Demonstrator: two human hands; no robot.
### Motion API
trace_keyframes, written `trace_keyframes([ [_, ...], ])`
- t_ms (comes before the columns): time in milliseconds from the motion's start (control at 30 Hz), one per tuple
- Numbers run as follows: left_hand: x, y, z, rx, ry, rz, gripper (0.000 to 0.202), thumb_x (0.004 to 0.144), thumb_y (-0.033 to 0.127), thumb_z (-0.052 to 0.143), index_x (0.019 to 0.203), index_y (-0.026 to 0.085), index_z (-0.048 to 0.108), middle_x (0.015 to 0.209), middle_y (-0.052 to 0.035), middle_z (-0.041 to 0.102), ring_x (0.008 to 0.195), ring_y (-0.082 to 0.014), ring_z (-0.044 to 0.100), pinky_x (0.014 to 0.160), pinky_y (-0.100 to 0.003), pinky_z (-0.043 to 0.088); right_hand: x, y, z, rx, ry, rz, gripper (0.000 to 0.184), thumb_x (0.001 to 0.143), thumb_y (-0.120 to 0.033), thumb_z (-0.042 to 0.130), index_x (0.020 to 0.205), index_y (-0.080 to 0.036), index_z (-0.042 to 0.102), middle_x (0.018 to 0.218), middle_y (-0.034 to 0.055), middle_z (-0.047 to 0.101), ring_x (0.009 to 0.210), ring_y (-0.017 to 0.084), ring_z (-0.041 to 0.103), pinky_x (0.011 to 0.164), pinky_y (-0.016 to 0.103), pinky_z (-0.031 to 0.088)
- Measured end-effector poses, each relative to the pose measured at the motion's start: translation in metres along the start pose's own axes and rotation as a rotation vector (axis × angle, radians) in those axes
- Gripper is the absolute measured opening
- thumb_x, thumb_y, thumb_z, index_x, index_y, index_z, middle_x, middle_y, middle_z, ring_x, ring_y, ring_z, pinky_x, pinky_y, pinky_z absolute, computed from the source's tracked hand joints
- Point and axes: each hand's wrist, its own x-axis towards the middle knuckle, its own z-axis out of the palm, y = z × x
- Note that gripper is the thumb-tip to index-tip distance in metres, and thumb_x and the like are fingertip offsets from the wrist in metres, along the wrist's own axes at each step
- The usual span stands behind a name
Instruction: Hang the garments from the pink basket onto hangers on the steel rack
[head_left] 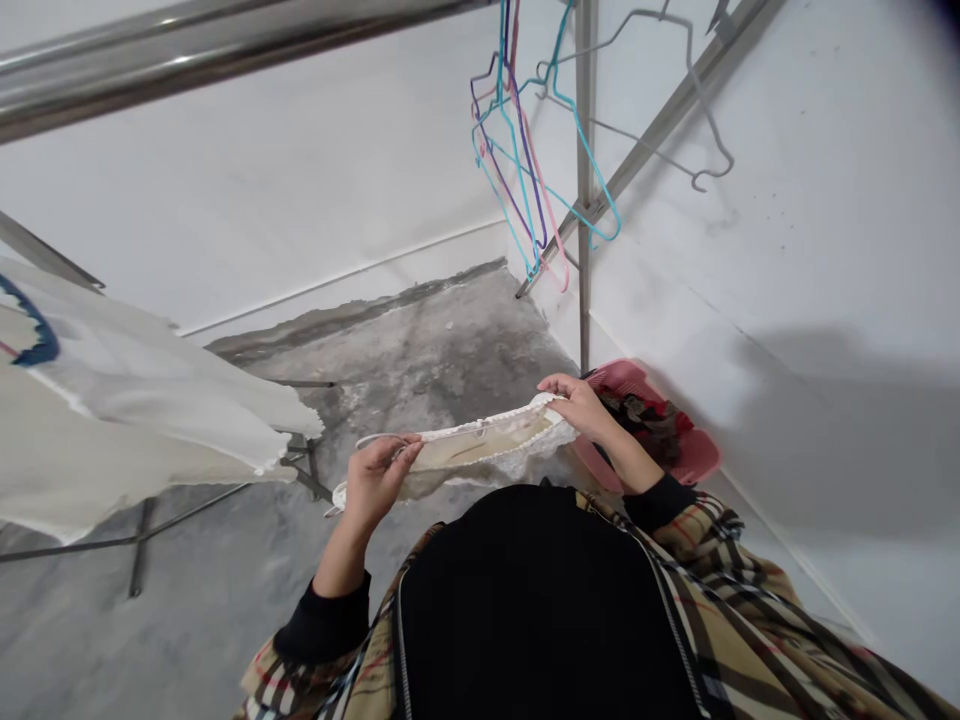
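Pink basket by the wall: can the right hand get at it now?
Probably yes. The right hand sits right by the pink basket, nothing between them, but it holds the white lace-trimmed garment and would likely have to free up first. The drop is hard to judge.

Stainless-steel drying rack (584, 200): teal, purple and pink wire hangers (581, 140) on upper bar; white garment with navy trim (127, 400) draped at left. Pink plastic basket (637, 378) of dark clothes (645, 420), on patchy concrete floor (420, 360), beside white wall (787, 250).
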Motion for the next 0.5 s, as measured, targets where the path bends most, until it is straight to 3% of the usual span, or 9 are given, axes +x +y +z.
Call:
trace_keyframes([
  [133,-0.002,0.0,0.011,0.123,-0.046,0.057,0.018,0.083,0.037,0.064,0.078,0.023,0.074,0.085,-0.004,0.077,0.079,-0.019,0.072,0.071,-0.027,0.055,-0.007,-0.007,0.001,-0.037,-0.029,-0.008,0.026,0.07,-0.021,0.056,0.095,-0.018,0.061,0.085,0.0013,0.062,0.073,0.014,0.056,0.064,0.025,0.043],
  [300,-0.004,0.007,0.025,0.033,-0.056,0.075,0.019,0.084,0.035,0.063,0.074,0.022,0.074,0.082,-0.0044,0.077,0.075,-0.0185,0.072,0.068,-0.026,0.055,-0.02,-0.022,-0.008,-0.23,-0.395,-0.111,0.044,0.085,-0.033,0.055,0.127,-0.018,0.053,0.097,0.0044,0.064,0.076,0.013,0.058,0.069,0.027,0.049],
  [367,-0.003,0.009,0.026,-0.011,-0.055,0.077,0.018,0.083,0.034,0.065,0.075,0.022,0.075,0.081,-0.0044,0.077,0.074,-0.0183,0.072,0.067,-0.026,0.055,-0.023,-0.028,-0.015,-0.326,-0.417,-0.186,0.043,0.091,-0.033,0.048,0.131,-0.018,0.05,0.096,0.0048,0.063,0.076,0.014,0.058,0.071,0.028,0.049],
  [500,0.001,0.009,0.022,-0.049,-0.04,0.079,0.014,0.082,0.033,0.067,0.077,0.022,0.076,0.08,-0.004,0.077,0.073,-0.0179,0.072,0.068,-0.025,0.055,-0.025,-0.034,-0.02,-0.619,-0.42,-0.342,0.033,0.094,-0.031,0.047,0.121,-0.019,0.061,0.092,0.006,0.062,0.079,0.016,0.058,0.074,0.029,0.047],
])
